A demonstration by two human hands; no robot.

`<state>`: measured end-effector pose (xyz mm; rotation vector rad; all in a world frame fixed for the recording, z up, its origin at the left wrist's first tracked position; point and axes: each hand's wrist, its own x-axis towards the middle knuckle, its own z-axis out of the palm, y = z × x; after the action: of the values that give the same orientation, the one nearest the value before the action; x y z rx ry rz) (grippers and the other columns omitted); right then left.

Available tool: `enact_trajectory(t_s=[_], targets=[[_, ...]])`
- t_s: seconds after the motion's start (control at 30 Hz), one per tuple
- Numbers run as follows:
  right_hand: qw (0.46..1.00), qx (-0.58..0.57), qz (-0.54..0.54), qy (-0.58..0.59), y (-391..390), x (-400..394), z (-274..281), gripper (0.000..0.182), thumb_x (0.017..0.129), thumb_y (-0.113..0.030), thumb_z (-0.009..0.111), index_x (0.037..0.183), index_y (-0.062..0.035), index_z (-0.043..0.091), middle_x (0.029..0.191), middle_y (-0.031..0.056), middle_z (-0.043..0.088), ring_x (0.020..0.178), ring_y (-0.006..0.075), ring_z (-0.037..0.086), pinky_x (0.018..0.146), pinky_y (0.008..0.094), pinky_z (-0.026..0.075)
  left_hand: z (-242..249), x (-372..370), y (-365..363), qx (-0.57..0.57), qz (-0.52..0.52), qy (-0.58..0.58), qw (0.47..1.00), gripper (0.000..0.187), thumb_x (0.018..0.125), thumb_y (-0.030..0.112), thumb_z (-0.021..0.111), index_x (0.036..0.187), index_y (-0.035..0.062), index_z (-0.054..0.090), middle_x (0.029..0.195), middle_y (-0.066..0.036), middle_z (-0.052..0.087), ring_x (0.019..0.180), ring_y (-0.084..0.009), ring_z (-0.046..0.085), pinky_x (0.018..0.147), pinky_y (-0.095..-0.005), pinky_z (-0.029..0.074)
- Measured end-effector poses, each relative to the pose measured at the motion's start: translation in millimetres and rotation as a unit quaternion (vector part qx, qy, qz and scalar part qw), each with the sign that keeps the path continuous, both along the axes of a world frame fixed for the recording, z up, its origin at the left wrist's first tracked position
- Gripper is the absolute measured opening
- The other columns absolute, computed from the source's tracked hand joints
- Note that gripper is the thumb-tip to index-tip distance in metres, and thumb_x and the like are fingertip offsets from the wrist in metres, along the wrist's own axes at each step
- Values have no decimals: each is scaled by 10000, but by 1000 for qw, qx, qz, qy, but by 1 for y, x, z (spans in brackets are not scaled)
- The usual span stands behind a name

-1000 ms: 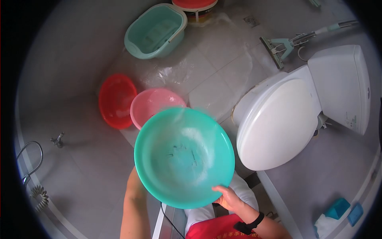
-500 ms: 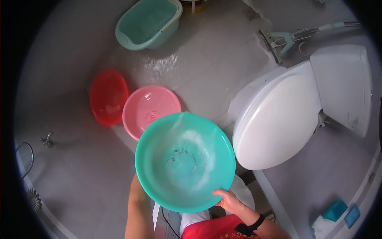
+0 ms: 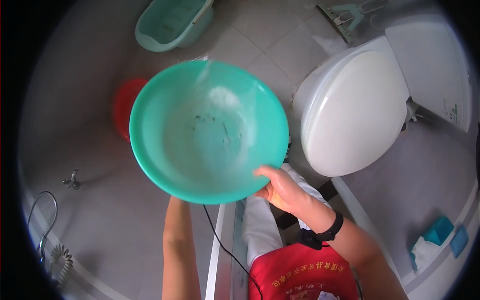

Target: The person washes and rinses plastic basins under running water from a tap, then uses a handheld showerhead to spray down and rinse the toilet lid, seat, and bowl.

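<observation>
A large turquoise basin (image 3: 162, 115) is held up in front of me, its inside wet with thin whitish suds and dark marks on its bottom. It tips away from me, and clear water shows at its far rim. My right hand (image 3: 281, 191) grips the near right rim, thumb inside and fingers beneath. My left forearm (image 3: 178, 240) reaches under the basin's near left side; the hand itself is hidden behind it. Beyond the basin's left edge, part of a red basin (image 3: 124, 107) shows.
A pale green tub (image 3: 150, 42) stands at the far left on the tiled floor. To the right is a white toilet (image 3: 357, 115), with a mop (image 3: 340, 25) behind it. A wall tap (image 3: 73, 180) and coiled hose (image 3: 62, 262) are at left. A black cable (image 3: 227, 245) hangs near me.
The turquoise basin has moved away from me and left in view, now covering the pink basin. My right hand stays on its rim. Water on the floor ahead has spread or drained.
</observation>
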<state>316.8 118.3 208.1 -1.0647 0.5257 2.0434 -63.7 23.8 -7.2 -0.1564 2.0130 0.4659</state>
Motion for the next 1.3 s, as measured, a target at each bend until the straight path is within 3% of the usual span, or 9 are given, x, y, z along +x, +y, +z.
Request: enact_trajectory(t_s=[0.2, 0.3, 0.47, 0.63, 0.8, 0.9, 1.07, 1.2, 1.3], targets=[[991, 0, -130, 9, 21, 27, 36, 223, 895, -114, 588, 1101, -33, 557, 994, 44, 636, 830, 120, 641, 658, 227, 564, 65, -45, 34, 26, -49, 51, 997, 343, 947, 274, 513, 1124, -6, 601, 1000, -108, 619, 831, -238, 611, 654, -358, 537], [988, 12, -152, -34, 22, 52, 48, 204, 896, -102, 587, 1082, -25, 553, 965, 50, 640, 783, 139, 652, 636, 218, 576, 55, 32, 109, 99, -177, 55, 978, 320, 923, 254, 530, 1093, -10, 592, 973, -130, 620, 827, -265, 612, 671, -376, 526], [985, 14, -153, -74, 12, 79, 51, 218, 900, -105, 579, 1098, -20, 547, 989, 59, 643, 796, 136, 670, 650, 230, 595, 30, 215, 226, 242, -428, 76, 868, 287, 882, 221, 557, 1041, -18, 575, 926, -166, 622, 820, -311, 614, 699, -405, 507], [983, -3, -169, -74, 2, 82, 59, 195, 903, -100, 573, 1081, -22, 560, 957, 56, 653, 759, 127, 672, 599, 230, 592, 32, 238, 252, 282, -487, 168, 810, 259, 842, 187, 583, 989, -25, 559, 880, -203, 624, 814, -356, 615, 727, -435, 488], [982, -14, -185, -46, -9, 82, 77, 163, 906, -95, 567, 1053, -25, 573, 919, 56, 659, 734, 136, 674, 585, 231, 591, 60, 158, 240, 275, -411, 286, 821, 240, 802, 154, 610, 938, -32, 543, 834, -240, 625, 807, -401, 617, 755, -465, 469], [981, -15, -187, -41, -7, 80, 93, 165, 907, -97, 566, 1055, -24, 567, 921, 55, 657, 712, 142, 673, 577, 232, 590, 79, 101, 218, 224, -359, 307, 852, 227, 829, 150, 596, 963, -27, 548, 862, -206, 622, 801, -360, 623, 730, -449, 503], [981, 1, -191, -44, -5, 90, 120, 190, 904, -93, 566, 1079, -20, 558, 965, 56, 648, 785, 140, 671, 635, 231, 594, 98, 35, 152, 131, -147, 157, 968, 208, 874, 143, 572, 1005, -18, 555, 909, -149, 616, 790, -290, 633, 687, -424, 559], [983, 13, -175, -55, 3, 102, 145, 196, 896, -92, 575, 1081, -28, 558, 997, 57, 642, 837, 143, 665, 675, 233, 591, 112, 32, 92, 133, -15, 43, 990, 197, 910, 138, 552, 1039, -11, 561, 946, -104, 612, 781, -235, 641, 653, -404, 605], [980, -8, -169, -102, 12, 106, 162, 168, 888, -95, 591, 1043, -37, 565, 898, 65, 654, 690, 176, 651, 621, 228, 586, 136, 52, 60, 145, 54, 8, 988, 165, 905, 121, 561, 1028, 12, 559, 961, -97, 612, 808, -231, 641, 678, -388, 601]])
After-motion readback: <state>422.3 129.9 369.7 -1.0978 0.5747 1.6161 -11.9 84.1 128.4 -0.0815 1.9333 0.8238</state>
